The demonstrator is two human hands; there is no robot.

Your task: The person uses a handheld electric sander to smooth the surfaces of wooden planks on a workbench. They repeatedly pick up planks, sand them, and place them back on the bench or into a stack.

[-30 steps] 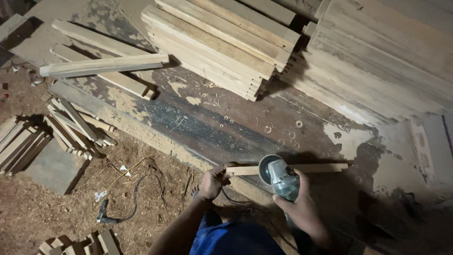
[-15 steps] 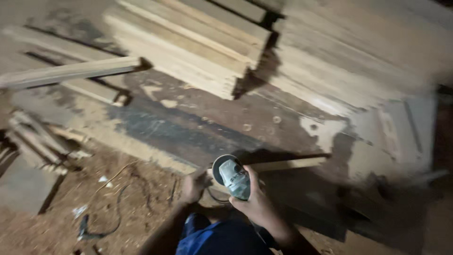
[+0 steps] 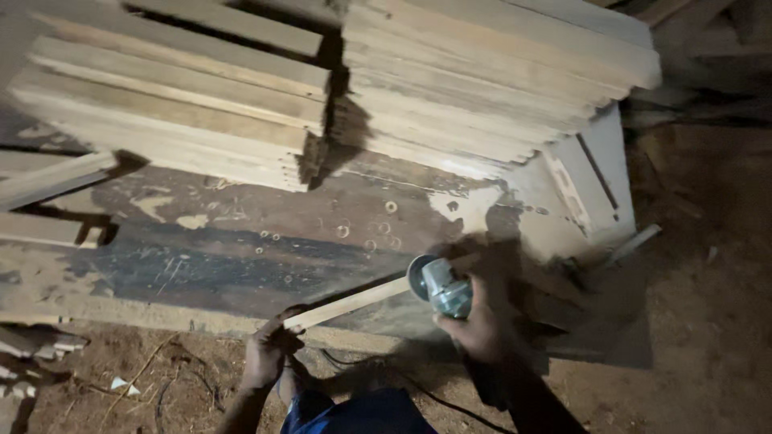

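Seen from above at a scarred, paint-blotched worktop [image 3: 241,257]: left hand [image 3: 269,354] clenched around the near end of a thin wooden strip [image 3: 350,303], at the worktop's front edge. Right hand [image 3: 478,325] gripping a small angle grinder [image 3: 438,285] (grey body, round disc guard), pressed against the strip's far end. Strip angled slightly upward from left to right, lying along the front edge. Stacked planks [image 3: 177,104] piled at the back left corner, a second plank stack [image 3: 490,88] at the back right. Dark cable [image 3: 173,394] trailing over the sawdust-covered floor [image 3: 708,321] below the front edge.
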